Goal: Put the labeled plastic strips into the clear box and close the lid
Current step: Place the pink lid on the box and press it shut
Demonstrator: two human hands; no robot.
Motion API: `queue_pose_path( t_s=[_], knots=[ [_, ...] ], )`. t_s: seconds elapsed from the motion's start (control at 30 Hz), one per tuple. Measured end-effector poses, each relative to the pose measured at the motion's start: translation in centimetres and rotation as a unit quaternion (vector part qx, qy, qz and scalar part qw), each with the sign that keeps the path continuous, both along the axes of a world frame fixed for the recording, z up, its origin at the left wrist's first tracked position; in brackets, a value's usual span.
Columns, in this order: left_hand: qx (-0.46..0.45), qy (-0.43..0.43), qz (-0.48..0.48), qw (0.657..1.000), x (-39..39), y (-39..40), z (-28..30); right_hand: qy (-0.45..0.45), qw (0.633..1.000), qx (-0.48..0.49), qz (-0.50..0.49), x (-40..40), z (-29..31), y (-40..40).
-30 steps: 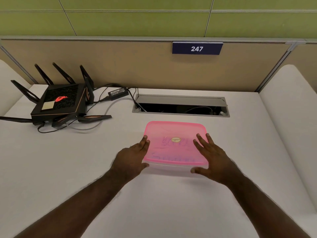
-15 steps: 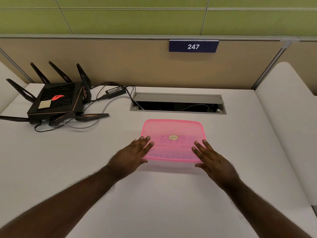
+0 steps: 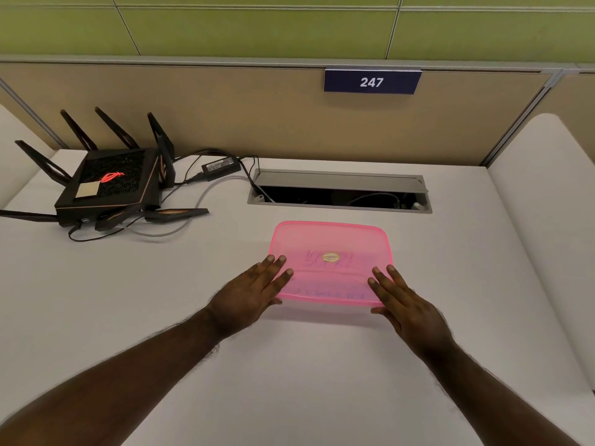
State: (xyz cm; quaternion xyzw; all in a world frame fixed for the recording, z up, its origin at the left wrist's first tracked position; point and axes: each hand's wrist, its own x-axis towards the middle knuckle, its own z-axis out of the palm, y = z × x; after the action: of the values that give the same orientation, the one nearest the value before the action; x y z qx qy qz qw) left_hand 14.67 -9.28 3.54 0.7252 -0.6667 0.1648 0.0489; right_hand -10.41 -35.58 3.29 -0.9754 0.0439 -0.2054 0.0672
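The fingers of the left hand lie flat and a little spread on the near left corner of the pink lid. The fingers of the right hand lie the same way on the near right corner. Neither hand is gripping anything; both are open and resting palm down. I think they sit at the two near corners so they can push the lid down evenly and make it snap onto the box.

The lid covers the clear box, and only a thin strip of the box shows under the lid's near edge. Through the pink you can see faint writing, likely the labeled strips inside, but it is too blurry to be sure. The box sits on the white tabletop, in the middle, just in front of the person.

The box is flat and wide. Its long side runs left to right, and the lid faces up.

Far off to the left is a black router with its cables. Behind the box is a long slot in the tabletop.
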Motion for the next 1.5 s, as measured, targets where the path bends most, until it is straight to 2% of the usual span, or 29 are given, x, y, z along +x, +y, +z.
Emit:
queue_pose_path(
  t_s=[0.13,0.3,0.47,0.53,0.63,0.7,0.77,0.83,0.87,0.97,1.13,1.2,1.27,1.5],
  knots=[
    [-0.007,-0.017,-0.002,1.0,0.0,0.0,-0.6,-0.005,1.0,-0.016,0.0,0.0,-0.1,0.1],
    [-0.024,0.041,0.037,0.998,-1.0,0.2,-1.4,-0.019,1.0,-0.013,-0.004,-0.2,-0.4,0.2],
    [0.046,0.072,0.088,0.992,-1.9,0.6,-0.2,0.001,1.0,-0.011,-0.009,-0.2,-0.3,0.3],
    [0.039,0.115,0.119,0.985,-2.8,0.5,0.4,0.02,1.0,-0.002,-0.02,-0.4,0.0,0.5],
    [-0.022,0.206,0.176,0.962,-3.1,-1.0,2.0,0.011,0.996,0.053,-0.065,0.4,1.4,0.6],
    [-0.057,0.273,0.242,0.929,-2.1,-3.3,3.3,0.02,0.986,0.108,-0.127,2.4,2.8,0.4],
    [-0.064,0.367,0.327,0.868,-0.2,-6.3,4.3,0.043,0.96,0.179,-0.21,5.4,3.9,-0.6],
    [-0.023,0.471,0.4,0.786,2.1,-9.3,5.4,0.081,0.907,0.296,-0.287,8.4,4.7,-2.5],
    [0.006,0.5,0.422,0.756,3.1,-10.5,5.8,0.098,0.873,0.36,-0.315,9.8,5.1,-3.6],
    [0.024,0.566,0.453,0.689,5.1,-12.5,5.8,0.104,0.794,0.496,-0.335,12.0,5.5,-5.4],
    [-0.012,0.671,0.476,0.569,6.3,-12.6,4.6,0.094,0.655,0.644,-0.383,11.6,4.6,-6.2],
    [-0.029,0.703,0.478,0.527,6.7,-12.5,4.2,0.105,0.621,0.679,-0.377,11.4,4.5,-6.8],
    [-0.038,0.712,0.478,0.514,6.9,-12.5,3.9,0.1,0.619,0.685,-0.372,11.5,4.3,-7.1],
    [-0.067,0.719,0.474,0.503,7.1,-12.7,3.1,0.085,0.653,0.639,-0.397,12.0,3.5,-7.4]
  ],
)
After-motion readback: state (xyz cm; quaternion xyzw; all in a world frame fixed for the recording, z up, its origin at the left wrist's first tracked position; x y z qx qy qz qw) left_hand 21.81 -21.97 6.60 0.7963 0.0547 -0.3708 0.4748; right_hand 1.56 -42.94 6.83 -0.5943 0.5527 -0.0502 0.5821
